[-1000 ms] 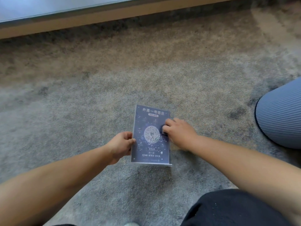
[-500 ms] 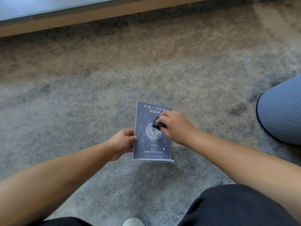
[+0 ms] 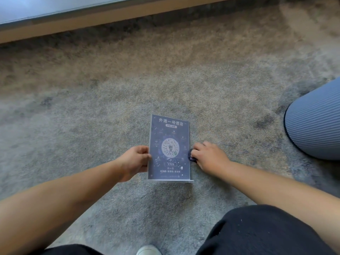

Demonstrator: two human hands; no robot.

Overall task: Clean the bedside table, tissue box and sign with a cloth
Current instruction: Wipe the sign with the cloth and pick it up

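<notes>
The sign (image 3: 169, 147) is a dark blue card in a clear acrylic stand, with white lettering and a round code in its middle. It is held above the grey carpet (image 3: 128, 92). My left hand (image 3: 137, 161) grips its left edge. My right hand (image 3: 208, 157) is at the sign's right edge, closed on a small dark cloth (image 3: 191, 155) that peeks out at the fingertips. The bedside table and tissue box are not in view.
A ribbed blue-grey round piece of furniture (image 3: 316, 124) stands at the right edge. A wooden ledge or skirting (image 3: 110, 17) runs along the top. My dark trouser legs (image 3: 257, 232) and a white shoe tip (image 3: 148, 250) are at the bottom.
My right hand with the cloth has slid from the upper middle of the sign's face down and off to its right edge. The left hand has kept its hold.
</notes>
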